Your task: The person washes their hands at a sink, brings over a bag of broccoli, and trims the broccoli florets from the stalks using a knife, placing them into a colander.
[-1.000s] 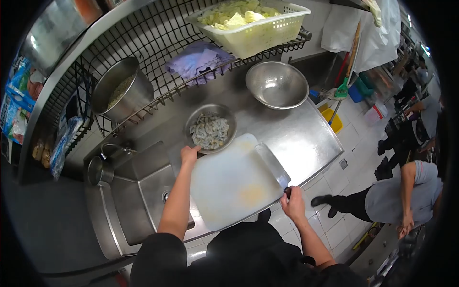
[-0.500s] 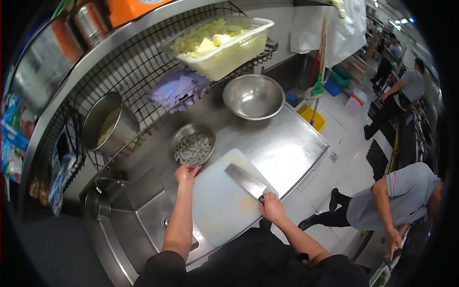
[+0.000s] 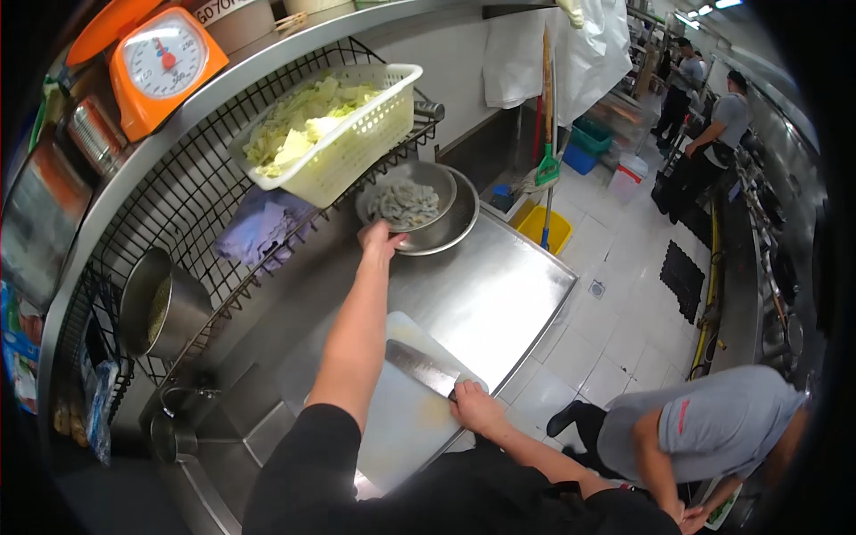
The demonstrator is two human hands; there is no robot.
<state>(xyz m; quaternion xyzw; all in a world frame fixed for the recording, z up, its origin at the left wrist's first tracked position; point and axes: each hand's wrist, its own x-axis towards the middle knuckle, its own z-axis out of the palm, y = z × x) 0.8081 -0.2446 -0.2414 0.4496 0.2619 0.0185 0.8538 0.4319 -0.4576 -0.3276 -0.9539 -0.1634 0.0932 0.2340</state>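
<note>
My left hand (image 3: 382, 239) stretches far forward and grips the near rim of a small metal bowl (image 3: 448, 189). Grey peeled shrimp (image 3: 410, 205) lie in this bowl. It overlaps a larger metal bowl (image 3: 465, 223) on the counter; whether the two touch, I cannot tell. My right hand (image 3: 477, 408) is closed around the handle of a cleaver (image 3: 419, 367). The cleaver's wide blade lies over a white cutting board (image 3: 406, 428), close to its right edge. My left arm hides part of the board.
On the wire rack, a basket (image 3: 366, 147) of chopped cabbage stands by a purple cloth (image 3: 263, 227). A deep pot (image 3: 165, 303) is at left, and an orange scale (image 3: 168, 62) sits above. The sink (image 3: 227, 437) is left of the board. A co-worker (image 3: 695, 423) bends over at right.
My left hand has carried the shrimp bowl forward and right, from beside the board to the larger bowl. The right hand stays on the cleaver. The camera view has shifted.
</note>
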